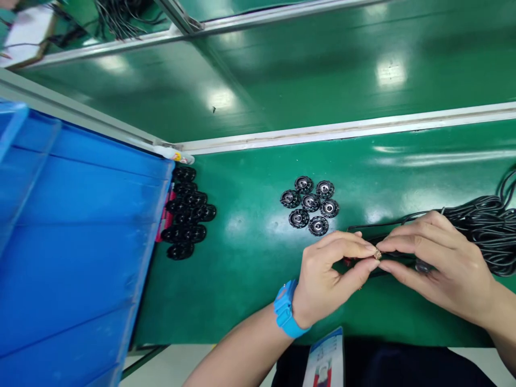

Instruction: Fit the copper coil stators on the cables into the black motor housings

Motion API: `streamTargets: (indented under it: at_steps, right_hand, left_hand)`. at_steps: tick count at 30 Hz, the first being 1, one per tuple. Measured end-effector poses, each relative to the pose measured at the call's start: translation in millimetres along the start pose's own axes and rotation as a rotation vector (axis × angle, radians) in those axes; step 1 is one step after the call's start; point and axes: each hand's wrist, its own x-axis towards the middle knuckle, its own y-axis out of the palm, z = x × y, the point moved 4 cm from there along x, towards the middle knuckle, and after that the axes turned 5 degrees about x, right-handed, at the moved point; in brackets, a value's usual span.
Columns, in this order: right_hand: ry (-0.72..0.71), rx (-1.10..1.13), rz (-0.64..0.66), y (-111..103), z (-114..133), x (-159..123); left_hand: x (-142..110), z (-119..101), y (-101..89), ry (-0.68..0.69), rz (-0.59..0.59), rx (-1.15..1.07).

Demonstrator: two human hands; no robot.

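Thumb and index finger of my left hand (328, 269), a blue band around its wrist, pinch a small brass-coloured piece (377, 254). My right hand (443, 258) meets it from the other side, its thumb and fingertips closed at the same piece. A dark rounded bit (422, 265) shows under the right fingers; I cannot make out what it is. Black cable (479, 215) lies in a thick coiled bundle beside and partly behind my right hand. Up and left of my hands, several round black parts with metal centres (310, 202) lie grouped on the green mat.
A large blue bin (80, 242) takes up the left side. Several black rounded parts (187, 215) are piled along its edge, near a white tube (175, 155). A pale rail (346, 124) runs along the back of the green table (242, 290); more cables (124, 16) lie beyond.
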Motion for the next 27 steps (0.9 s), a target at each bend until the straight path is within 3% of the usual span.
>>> streamTargets:
  at_steps: [14,22,27]
  right_hand:
    - [-0.009,-0.085,-0.094,4.3,11.9,-3.7]
    - [-0.035,-0.117,-0.102,7.7,15.6,-4.7]
    - [-0.051,-0.122,-0.084,8.9,16.0,-8.2]
  left_hand:
    - [-2.2,0.9,2.4,-0.189,-0.020,-0.140]
    - [-8.8,9.1,4.8,-0.378,-0.022,-0.231]
    - [-8.7,10.6,5.2,-0.419,-0.006,-0.264]
